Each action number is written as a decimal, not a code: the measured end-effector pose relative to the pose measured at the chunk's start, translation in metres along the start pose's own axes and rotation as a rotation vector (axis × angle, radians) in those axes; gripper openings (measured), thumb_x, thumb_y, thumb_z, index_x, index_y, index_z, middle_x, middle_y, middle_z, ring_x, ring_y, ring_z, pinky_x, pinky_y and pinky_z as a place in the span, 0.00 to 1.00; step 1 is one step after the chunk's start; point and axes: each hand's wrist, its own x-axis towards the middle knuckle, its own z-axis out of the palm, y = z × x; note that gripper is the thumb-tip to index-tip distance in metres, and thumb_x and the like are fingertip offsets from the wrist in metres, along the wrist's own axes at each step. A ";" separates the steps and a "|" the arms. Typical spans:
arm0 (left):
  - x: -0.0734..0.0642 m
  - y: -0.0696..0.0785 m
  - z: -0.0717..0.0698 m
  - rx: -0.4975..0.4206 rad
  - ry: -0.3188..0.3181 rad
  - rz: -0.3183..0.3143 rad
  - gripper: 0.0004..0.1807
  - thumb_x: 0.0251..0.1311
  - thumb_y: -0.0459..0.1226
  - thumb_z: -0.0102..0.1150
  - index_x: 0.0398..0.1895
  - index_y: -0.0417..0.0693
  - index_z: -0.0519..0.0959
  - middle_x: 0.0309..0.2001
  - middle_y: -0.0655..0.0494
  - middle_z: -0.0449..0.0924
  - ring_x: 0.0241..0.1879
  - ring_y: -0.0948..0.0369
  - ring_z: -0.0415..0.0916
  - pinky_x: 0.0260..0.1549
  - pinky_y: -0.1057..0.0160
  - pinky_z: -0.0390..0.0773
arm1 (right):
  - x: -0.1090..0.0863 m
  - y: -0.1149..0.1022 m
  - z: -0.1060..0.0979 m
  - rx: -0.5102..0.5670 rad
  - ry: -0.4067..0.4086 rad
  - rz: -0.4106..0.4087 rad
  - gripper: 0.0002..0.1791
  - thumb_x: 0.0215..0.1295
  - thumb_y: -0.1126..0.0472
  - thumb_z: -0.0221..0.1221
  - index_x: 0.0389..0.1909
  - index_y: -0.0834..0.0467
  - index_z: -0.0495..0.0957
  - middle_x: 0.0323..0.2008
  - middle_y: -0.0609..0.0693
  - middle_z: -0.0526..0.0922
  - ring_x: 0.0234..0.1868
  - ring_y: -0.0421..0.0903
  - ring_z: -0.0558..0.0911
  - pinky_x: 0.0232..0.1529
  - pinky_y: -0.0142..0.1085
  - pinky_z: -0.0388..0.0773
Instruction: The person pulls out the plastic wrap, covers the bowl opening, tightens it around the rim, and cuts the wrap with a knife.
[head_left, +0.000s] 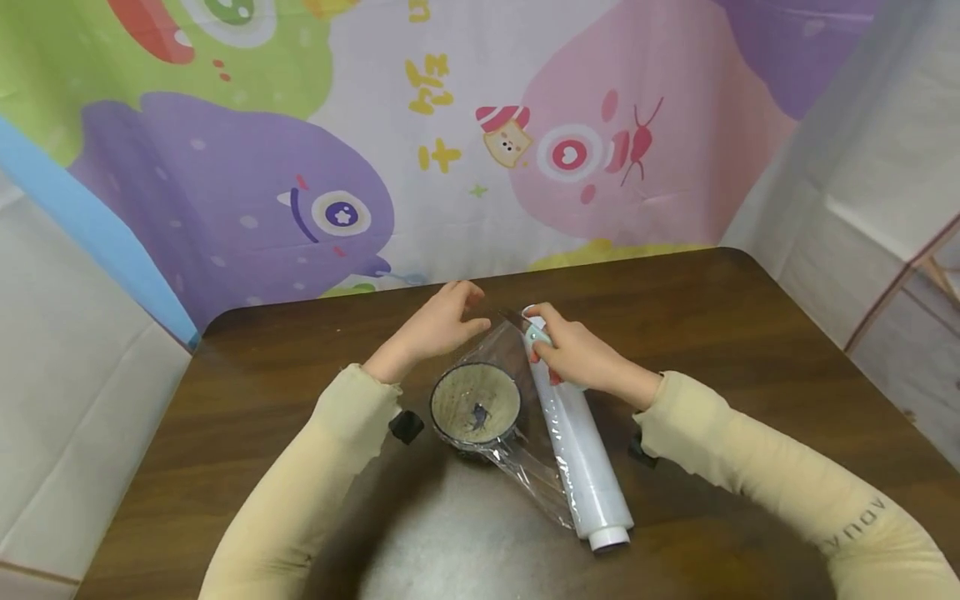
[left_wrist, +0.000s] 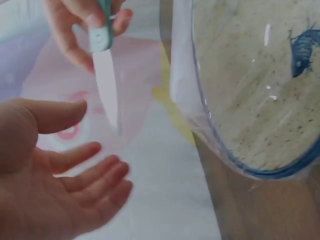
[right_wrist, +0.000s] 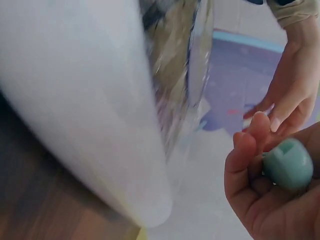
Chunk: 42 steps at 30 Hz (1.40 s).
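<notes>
the bowl [head_left: 459, 398] sits on the desk [head_left: 225, 408], just below the middle of the head view, with clear film [head_left: 528, 475] stretched over its top. the film runs from the bowl to the roll [head_left: 588, 458], which lies aslant just to the right, its near end lower right of centre.

your right grip [head_left: 581, 354] is curled round the green handle of the knife [head_left: 536, 336], by the roll's far end; the blade is out and points left. your left grip [head_left: 438, 325], left of the blade and above the bowl, has its fingers loosely bent, thumb apart, with nothing in hold. whether the blade touches the film, you cannot tell from these views.

as far as you can judge, the covering is done and the knife is ready. the cut seems not yet made, since film and roll look joined; parting them and tucking the loose film round the rim appear left to do
</notes>
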 end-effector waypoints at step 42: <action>0.077 -0.009 0.050 -0.042 -0.102 -0.293 0.17 0.60 0.35 0.45 0.17 0.39 0.76 0.12 0.57 0.67 0.14 0.62 0.62 0.19 0.67 0.65 | 0.026 0.012 0.017 -0.141 0.227 0.167 0.25 0.60 0.68 0.43 0.60 0.67 0.61 0.51 0.66 0.71 0.43 0.56 0.73 0.40 0.44 0.71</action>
